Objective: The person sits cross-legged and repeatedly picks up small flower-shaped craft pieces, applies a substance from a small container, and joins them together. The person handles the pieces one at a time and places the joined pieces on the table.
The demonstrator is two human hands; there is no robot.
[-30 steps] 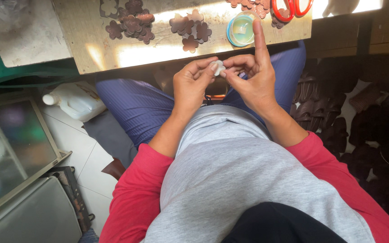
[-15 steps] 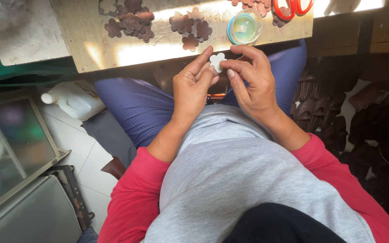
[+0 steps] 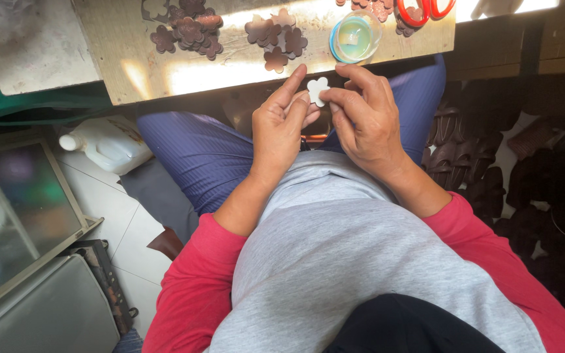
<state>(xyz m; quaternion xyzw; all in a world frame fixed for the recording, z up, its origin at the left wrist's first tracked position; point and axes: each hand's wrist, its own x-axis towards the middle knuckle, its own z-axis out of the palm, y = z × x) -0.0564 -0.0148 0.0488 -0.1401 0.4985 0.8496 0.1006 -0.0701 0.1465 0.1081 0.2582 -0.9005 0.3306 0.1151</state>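
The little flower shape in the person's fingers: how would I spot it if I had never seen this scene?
Start at the wooden board across the top, then drop to the two hands just below its edge. Pinched between the left hand and right hand is the small flower cutout. It shows pale white, whereas the flower pieces lying on the board are dark brown.
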